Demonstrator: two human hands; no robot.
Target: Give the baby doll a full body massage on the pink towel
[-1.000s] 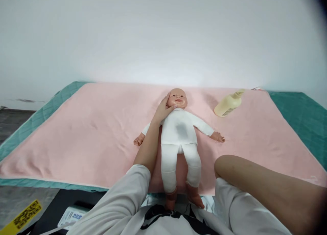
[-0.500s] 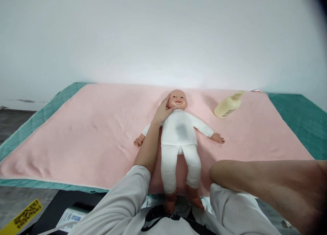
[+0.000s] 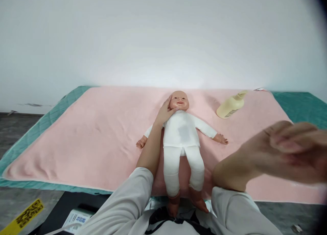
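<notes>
A baby doll in a white top and white trousers lies face up on a pink blanket, with a grey damp-looking patch on its chest. My left hand cups the side of its head, thumb by the chin and fingers along the cheek. Raised in the air at the right, apart from the doll, is my right hand. It is smeared by motion, its fingers look bent, and whether anything is in them cannot be made out. A pale yellow pump bottle is on the blanket, right of the doll's head.
Beneath the blanket, a green quilted cover shows at both sides. A white wall stands behind. At the lower left are a black surface, a white-and-green packet and a yellow strip with a code.
My right hand has swung up from the lower right, so its bent fingers now show. My left hand stays on the doll's head. The whole view has shifted slightly.
</notes>
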